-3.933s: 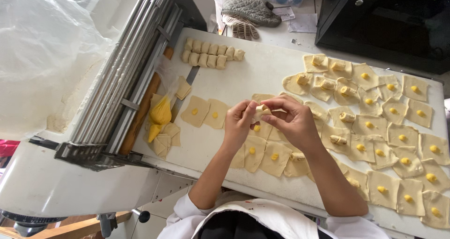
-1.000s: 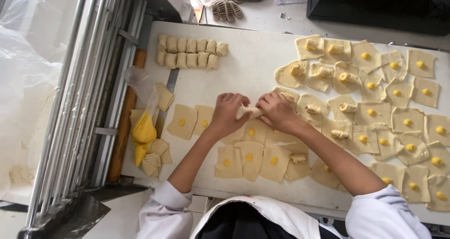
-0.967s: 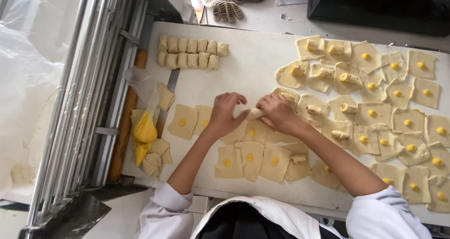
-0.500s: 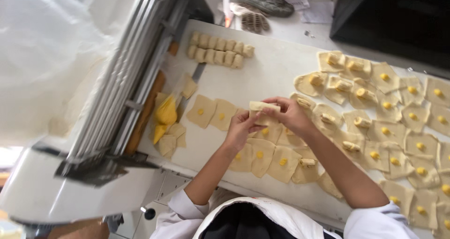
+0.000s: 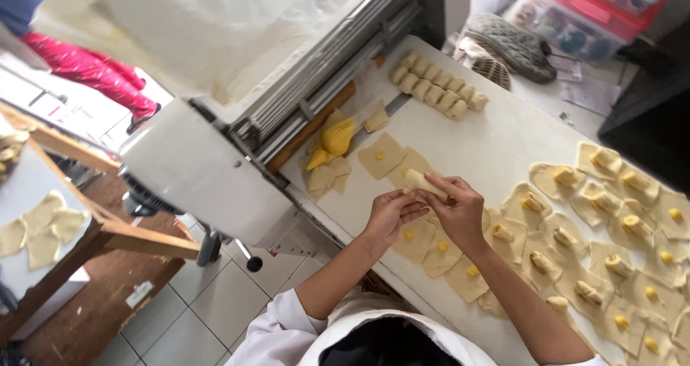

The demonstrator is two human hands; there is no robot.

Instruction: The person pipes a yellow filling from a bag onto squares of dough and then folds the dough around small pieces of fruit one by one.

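My left hand (image 5: 390, 215) and my right hand (image 5: 456, 208) together hold a small rolled pastry (image 5: 422, 183) just above the white work table (image 5: 496, 140). Both hands pinch the pale dough roll, lifted off the surface. Under and around them lie several flat dough squares (image 5: 382, 155), each with a yellow dab of filling. To the right several more squares (image 5: 624, 229) carry filling, some partly folded. A row of finished rolls (image 5: 435, 87) lies at the table's far side.
A dough sheeter (image 5: 237, 100) with a draped sheet stands left of the table. A yellow piping bag (image 5: 332, 140) lies at its edge. A wooden stand (image 5: 50, 222) with dough scraps is at the far left. An oven mitt (image 5: 512, 44) and plastic boxes (image 5: 596, 10) lie beyond.
The camera has swung left and tilted, bringing the sheeter and floor into view. My hands have lifted the dough piece off the table and rolled it into a log.
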